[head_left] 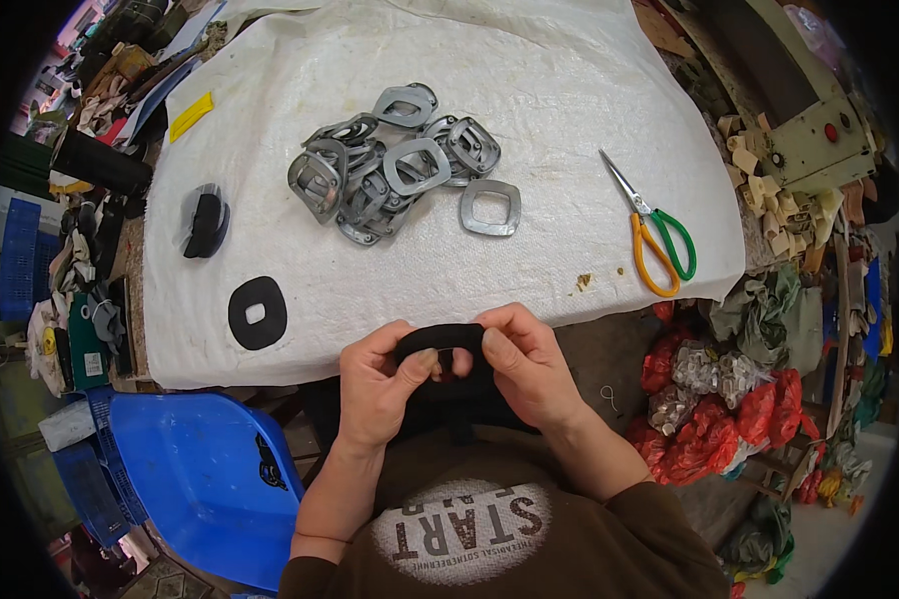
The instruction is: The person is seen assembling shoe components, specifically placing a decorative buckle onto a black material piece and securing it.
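Both my hands grip a black cloth-like ring [440, 337] just off the table's near edge. My left hand [378, 384] pinches its left end, and the thumb presses on the lower rim. My right hand [531, 364] is closed on the right end, thumb on top. Fingertips show through the opening in the middle. To the left on the table lies a flat black rounded-square piece [259, 313] with a small square hole. Farther off is a heap of grey buckle-like frames [417, 165], and one single grey frame [490, 208] lies to its right.
A white woven sheet [370, 290] covers the table. Scissors [649, 235] with orange and green handles lie at right. Black pieces in clear plastic [205, 222] and a yellow strip [191, 118] are at left. Below stand a blue tub [185, 479] and red bags [709, 439].
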Demonstrator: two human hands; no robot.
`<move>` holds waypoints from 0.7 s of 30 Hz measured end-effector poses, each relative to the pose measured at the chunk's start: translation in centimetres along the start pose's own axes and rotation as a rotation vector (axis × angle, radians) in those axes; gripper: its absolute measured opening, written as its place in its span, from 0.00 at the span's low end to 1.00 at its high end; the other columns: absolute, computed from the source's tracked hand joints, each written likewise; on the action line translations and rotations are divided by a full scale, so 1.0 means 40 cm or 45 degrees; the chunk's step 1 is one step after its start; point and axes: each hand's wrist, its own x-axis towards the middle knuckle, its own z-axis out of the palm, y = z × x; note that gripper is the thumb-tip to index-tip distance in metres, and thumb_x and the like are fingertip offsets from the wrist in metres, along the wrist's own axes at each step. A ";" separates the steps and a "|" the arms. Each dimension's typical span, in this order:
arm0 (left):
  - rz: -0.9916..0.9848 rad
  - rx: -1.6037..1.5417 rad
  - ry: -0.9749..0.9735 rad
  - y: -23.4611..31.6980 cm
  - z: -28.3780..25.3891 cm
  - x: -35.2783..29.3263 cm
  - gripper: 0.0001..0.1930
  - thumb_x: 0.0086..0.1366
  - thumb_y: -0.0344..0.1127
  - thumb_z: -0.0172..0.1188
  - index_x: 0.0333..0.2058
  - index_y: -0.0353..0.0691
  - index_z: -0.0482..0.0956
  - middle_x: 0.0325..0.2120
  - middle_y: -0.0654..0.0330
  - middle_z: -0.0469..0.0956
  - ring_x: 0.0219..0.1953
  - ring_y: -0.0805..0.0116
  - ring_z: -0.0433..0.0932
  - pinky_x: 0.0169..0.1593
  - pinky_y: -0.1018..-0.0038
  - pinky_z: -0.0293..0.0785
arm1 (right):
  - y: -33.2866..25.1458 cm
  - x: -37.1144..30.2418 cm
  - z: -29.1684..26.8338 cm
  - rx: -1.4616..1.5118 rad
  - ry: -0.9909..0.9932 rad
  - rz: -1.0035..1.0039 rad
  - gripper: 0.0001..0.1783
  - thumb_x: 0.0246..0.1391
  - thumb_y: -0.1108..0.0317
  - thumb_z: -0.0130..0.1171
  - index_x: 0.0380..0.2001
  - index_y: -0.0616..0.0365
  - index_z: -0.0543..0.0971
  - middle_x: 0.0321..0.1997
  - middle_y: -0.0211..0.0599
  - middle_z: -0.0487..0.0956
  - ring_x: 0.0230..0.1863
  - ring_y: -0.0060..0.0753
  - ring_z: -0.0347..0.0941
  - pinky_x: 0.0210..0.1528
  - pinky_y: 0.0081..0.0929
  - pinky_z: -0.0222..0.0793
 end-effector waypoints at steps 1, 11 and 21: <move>-0.057 -0.028 0.005 -0.001 0.002 -0.002 0.11 0.55 0.34 0.61 0.28 0.30 0.74 0.22 0.59 0.71 0.24 0.74 0.70 0.29 0.81 0.66 | 0.000 0.001 -0.006 0.013 -0.109 0.018 0.10 0.57 0.67 0.50 0.39 0.62 0.68 0.33 0.35 0.74 0.35 0.22 0.69 0.41 0.21 0.65; 0.156 0.124 -0.120 -0.001 -0.005 0.004 0.10 0.56 0.35 0.60 0.29 0.31 0.76 0.22 0.62 0.72 0.25 0.76 0.70 0.31 0.81 0.65 | 0.010 -0.008 0.009 0.262 -0.100 -0.035 0.08 0.55 0.66 0.50 0.28 0.58 0.67 0.25 0.41 0.72 0.32 0.33 0.67 0.39 0.31 0.62; 0.241 0.261 -0.255 0.004 -0.003 0.007 0.08 0.55 0.33 0.61 0.29 0.32 0.78 0.19 0.64 0.69 0.22 0.78 0.63 0.26 0.81 0.61 | 0.033 -0.015 -0.011 0.699 -0.396 0.224 0.09 0.55 0.65 0.50 0.29 0.58 0.67 0.26 0.38 0.72 0.29 0.30 0.68 0.33 0.25 0.61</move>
